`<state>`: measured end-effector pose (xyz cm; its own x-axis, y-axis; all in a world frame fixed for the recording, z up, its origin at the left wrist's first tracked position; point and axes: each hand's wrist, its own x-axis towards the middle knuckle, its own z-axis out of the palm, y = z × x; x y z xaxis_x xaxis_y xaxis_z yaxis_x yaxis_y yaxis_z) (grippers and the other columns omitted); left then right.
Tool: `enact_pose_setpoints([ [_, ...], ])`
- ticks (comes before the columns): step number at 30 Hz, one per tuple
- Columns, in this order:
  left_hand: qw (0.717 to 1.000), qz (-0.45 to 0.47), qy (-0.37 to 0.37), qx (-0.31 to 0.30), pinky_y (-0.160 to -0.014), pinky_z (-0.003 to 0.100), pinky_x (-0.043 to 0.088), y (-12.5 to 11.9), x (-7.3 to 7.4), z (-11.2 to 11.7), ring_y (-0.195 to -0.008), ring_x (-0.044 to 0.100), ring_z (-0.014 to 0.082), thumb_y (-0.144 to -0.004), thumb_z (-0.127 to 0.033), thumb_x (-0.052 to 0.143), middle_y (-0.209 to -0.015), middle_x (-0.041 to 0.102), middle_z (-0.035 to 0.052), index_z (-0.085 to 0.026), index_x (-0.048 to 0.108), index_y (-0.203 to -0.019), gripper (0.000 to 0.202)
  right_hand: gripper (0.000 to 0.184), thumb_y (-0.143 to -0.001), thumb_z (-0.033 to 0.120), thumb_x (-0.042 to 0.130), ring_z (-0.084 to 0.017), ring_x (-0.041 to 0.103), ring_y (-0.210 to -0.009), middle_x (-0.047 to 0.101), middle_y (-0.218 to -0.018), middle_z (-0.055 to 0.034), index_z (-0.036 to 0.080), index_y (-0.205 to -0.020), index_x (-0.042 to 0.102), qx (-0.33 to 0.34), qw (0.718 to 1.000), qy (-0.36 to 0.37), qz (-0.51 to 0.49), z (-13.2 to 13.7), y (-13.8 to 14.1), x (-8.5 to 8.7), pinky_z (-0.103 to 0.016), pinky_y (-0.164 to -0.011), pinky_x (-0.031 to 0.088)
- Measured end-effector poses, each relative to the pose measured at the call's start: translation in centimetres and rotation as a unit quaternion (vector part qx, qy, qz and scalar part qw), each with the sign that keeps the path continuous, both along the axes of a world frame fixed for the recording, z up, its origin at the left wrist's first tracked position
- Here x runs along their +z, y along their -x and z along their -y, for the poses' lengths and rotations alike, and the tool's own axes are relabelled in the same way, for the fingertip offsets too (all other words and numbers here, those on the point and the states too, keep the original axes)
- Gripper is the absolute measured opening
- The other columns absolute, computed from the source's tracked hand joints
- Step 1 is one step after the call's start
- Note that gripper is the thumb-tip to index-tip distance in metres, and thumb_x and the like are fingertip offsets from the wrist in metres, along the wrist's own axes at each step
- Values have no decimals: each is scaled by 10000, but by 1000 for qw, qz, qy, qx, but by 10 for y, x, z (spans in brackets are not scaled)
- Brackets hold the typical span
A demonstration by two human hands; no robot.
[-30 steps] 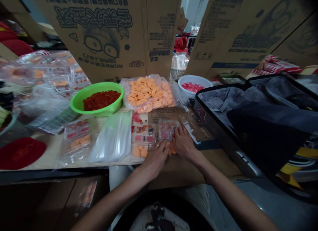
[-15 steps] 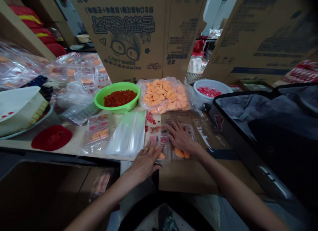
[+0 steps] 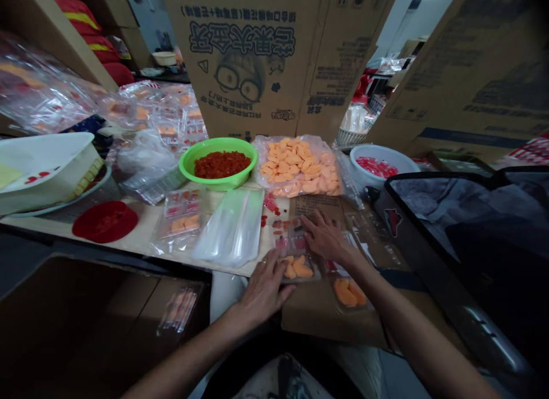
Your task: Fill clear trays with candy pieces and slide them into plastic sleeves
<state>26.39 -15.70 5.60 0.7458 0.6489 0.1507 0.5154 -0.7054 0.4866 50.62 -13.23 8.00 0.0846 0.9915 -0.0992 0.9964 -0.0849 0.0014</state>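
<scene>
A clear plastic compartment tray (image 3: 315,276) lies on the table in front of me, with orange candy pieces (image 3: 299,266) in its near part and pink and reddish pieces farther up. My left hand (image 3: 266,284) rests at the tray's near left edge, fingers stretched out. Across from it, my right hand (image 3: 325,237) has its fingers spread, the tips at the tray's upper right side. Beneath my right forearm sits a second clear tray (image 3: 338,306), partly hidden, with orange pieces (image 3: 349,292) showing at its near end.
Behind the trays stand a green bowl (image 3: 189,173) of red-brown pieces, a bag of orange candies (image 3: 295,164) and a pale bowl (image 3: 412,166) of pink pieces. Clear bags (image 3: 227,236) and a packed tray (image 3: 182,219) lie left. A black case (image 3: 433,244) borders the right.
The second tray has moved right and toward me, away from the first. My right hand now lies at the first tray's right side, and more of its orange pieces show. The view has shifted slightly.
</scene>
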Motion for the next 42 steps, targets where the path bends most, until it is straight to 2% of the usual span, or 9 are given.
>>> enact_pose_setpoints([
  [2, 999, 40, -4, 15, -1111, 569, 444, 2, -2, 1, -1396, 435, 378, -864, -404, 696, -1473, 455, 203, -186, 566, -1245, 458, 592, -1003, 359, 381, -401, 297, -1466, 263, -1635, -177, 238, -1580, 328, 29, 999, -7, -26, -2, 7, -7, -571, -1090, 337],
  [6, 998, 56, -9, 6, -1146, 603, 394, 9, -8, -1, -1463, 339, 380, -892, -412, 663, -1531, 391, 208, -198, 495, -1359, 539, 636, -1020, 354, 331, -363, 317, -1472, 175, -1633, -270, 76, -1588, 258, 83, 994, 4, -68, -2, 27, -19, -490, -1107, 366],
  [14, 996, 29, 21, -77, -1182, 569, 352, -11, -18, -18, -1547, 135, 325, -966, -194, 499, -1629, 250, 201, -203, 362, -1491, 542, 636, -990, 308, 345, -376, 281, -1483, 202, -1623, -283, -35, -1525, 331, -62, 998, -7, 8, -11, 34, -19, -488, -1161, 295],
  [18, 990, 50, 80, -107, -1178, 514, 371, -16, 0, -37, -1516, 256, 313, -875, -247, 648, -1589, 321, 193, -186, 456, -1364, 529, 667, -999, 333, 308, -379, 230, -1503, 238, -1606, -288, -43, -1548, 276, -16, 998, -53, -6, -17, 37, -33, -521, -1177, 260],
  [22, 998, 22, 64, -20, -1003, 430, 456, 27, 35, -76, -1185, 548, 270, -871, -231, 623, -1237, 597, 119, -202, 579, -1097, 232, 657, -1014, 372, 267, -370, 231, -1505, 270, -1604, -264, -1, -1553, 300, -1, 997, -82, -15, -19, 40, -50, -536, -1178, 244],
  [26, 991, -102, 36, 78, -935, 437, 382, 84, 40, -124, -1097, 502, 306, -790, -387, 755, -1131, 591, 93, -207, 650, -1060, 341, 667, -1014, 378, 279, -367, 202, -1514, 239, -1611, -275, -25, -1546, 303, -5, 997, -76, -15, -23, 36, -54, -519, -1183, 243],
  [33, 984, -113, 20, 135, -873, 392, 327, 90, 2, -140, -1007, 522, 249, -953, -404, 579, -993, 625, 74, -203, 725, -895, 256, 617, -1002, 315, 327, -396, 230, -1498, 265, -1603, -279, -6, -1528, 358, -12, 999, -46, -17, -24, 37, -31, -520, -1187, 209],
  [40, 969, -171, -118, 137, -826, 420, 337, 70, 17, -123, -1000, 541, 287, -996, -373, 511, -983, 647, 120, -154, 686, -901, 296, 653, -863, 225, 494, -316, 337, -1447, 369, -1579, -172, 157, -1508, 422, 136, 976, -48, -166, -17, 125, 19, -471, -1152, 286],
  [42, 965, -167, -145, 139, -818, 418, 349, 68, 20, -119, -973, 552, 283, -1007, -336, 482, -954, 644, 120, -147, 661, -903, 280, 550, -853, 249, 517, -331, 396, -1390, 454, -1497, -176, 165, -1396, 529, 122, 974, -48, -184, -22, 151, 23, -470, -1092, 356],
])
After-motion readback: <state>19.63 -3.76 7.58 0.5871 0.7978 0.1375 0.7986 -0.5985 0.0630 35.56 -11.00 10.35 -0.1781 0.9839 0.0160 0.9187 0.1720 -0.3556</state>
